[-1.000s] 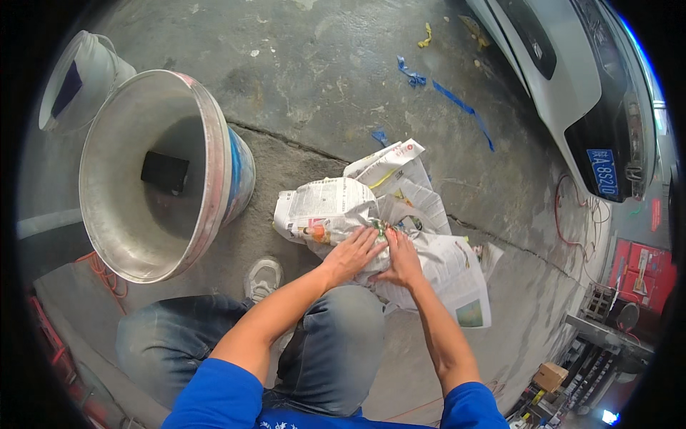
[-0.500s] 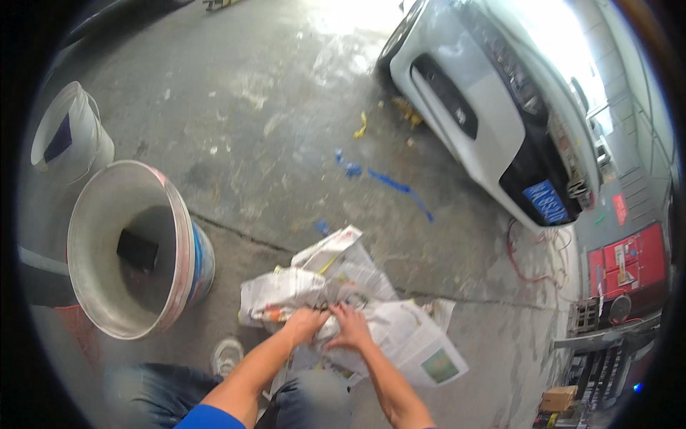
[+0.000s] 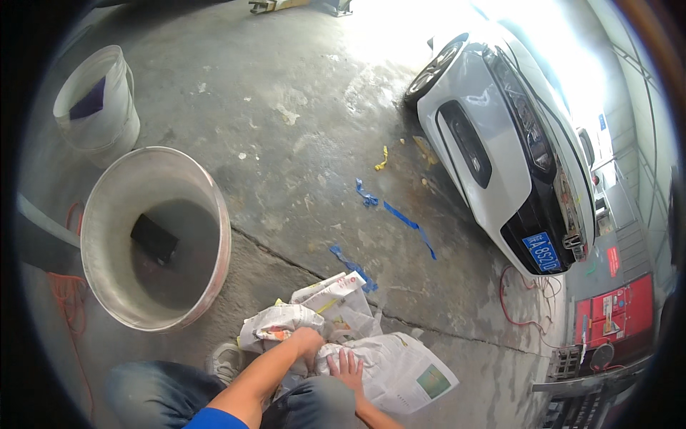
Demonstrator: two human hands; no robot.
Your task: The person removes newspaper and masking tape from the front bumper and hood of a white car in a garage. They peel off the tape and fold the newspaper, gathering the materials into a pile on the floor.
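Note:
A bundle of crumpled newspaper sheets [image 3: 386, 365] lies on the floor by my knees, bunched up at its left and spread flatter at its right. Into the middle of it reaches my left hand [image 3: 307, 344], closed on the paper, its fingertips hidden in the folds. My right hand [image 3: 347, 369] presses on the newspaper just to the right, palm down, fingers spread. A folded end of the paper sticks up beyond my hands.
At my left stands a large bucket [image 3: 96, 279] with a dark block [image 3: 153, 238] inside. Behind it is a white pail [image 3: 118, 121] holding a purple piece. Blue tape scraps [image 3: 409, 223] lie ahead. A white car [image 3: 493, 143] and red cabinet [image 3: 614, 311] stand at right.
My hands have come slightly apart. The right hand's fingers now lie spread on the newspaper, and the left hand has pushed down into the folds. The view has shifted.

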